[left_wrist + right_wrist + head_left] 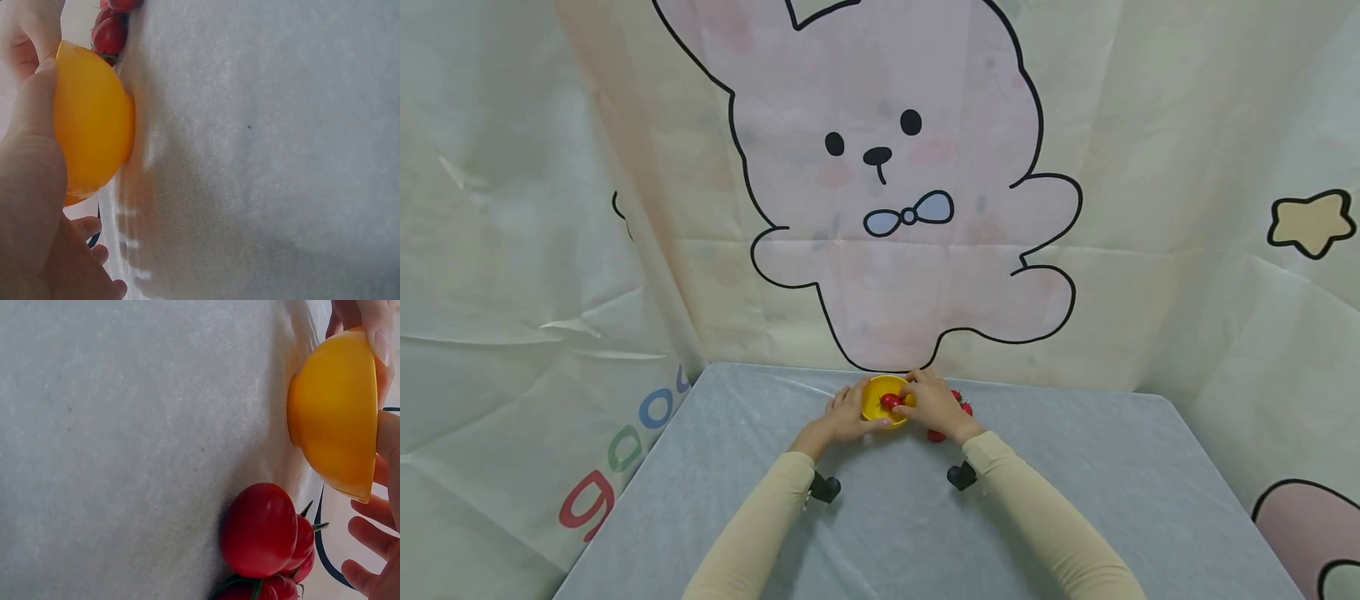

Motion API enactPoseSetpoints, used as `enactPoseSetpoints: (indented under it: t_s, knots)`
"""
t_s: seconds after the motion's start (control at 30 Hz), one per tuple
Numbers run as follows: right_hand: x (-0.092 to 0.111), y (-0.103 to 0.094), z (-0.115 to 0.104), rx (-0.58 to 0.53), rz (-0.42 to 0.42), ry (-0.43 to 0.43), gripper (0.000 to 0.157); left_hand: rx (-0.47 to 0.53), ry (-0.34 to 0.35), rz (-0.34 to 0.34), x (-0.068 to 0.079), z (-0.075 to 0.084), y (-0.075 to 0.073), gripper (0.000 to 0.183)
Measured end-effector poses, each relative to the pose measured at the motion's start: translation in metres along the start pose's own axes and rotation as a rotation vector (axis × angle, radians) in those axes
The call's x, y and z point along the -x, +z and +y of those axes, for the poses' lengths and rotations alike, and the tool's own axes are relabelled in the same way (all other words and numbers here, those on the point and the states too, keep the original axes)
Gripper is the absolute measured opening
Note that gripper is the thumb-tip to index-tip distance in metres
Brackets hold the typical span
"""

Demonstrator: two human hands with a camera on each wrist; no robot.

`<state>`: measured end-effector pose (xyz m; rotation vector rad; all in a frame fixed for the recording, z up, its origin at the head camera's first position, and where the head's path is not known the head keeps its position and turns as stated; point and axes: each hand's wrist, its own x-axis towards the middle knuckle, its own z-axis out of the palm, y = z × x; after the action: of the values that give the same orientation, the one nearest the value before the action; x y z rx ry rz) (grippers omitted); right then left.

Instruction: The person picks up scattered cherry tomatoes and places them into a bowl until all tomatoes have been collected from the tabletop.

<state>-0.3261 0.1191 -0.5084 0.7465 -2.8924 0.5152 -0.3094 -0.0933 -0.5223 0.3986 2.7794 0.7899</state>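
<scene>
Far on tbl (887, 533), L hand (848, 415) curled round yellow bowl (337, 409); R hand (936, 405) at cherry tomato (891, 402) inside, can't tell if pinching; more tomatoes (259, 531) right.

On my feeds I have a table (887, 533) covered with a pale grey-blue cloth (125, 456), which lies mostly smooth and creases a little toward the far edge; its far right corner is rounded. Near that far edge I see a yellow bowl (334, 419), standing upright on its foot. Just to its right, a small cluster of red tomatoes (272, 540) with green stems (320, 526) rests on the cloth, some touching one another. I can also make out a tiny dark speck (249, 127) there.
</scene>
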Motion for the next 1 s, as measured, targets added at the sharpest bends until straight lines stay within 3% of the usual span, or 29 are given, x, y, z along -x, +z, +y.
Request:
enactPoseSetpoints:
  t_s: [0.7, 1.0]
  knots:
    - [0.0, -0.006, -0.001, -0.02, -0.006, 0.015, 0.036, -0.002, -0.028, -0.007, -0.004, 0.0, 0.002, 0.105]
    - [-0.001, -0.028, 0.002, -0.102, 0.087, -0.019, 0.029, 0.005, -0.029, -0.007, -0.003, 0.0, 0.001, 0.104]
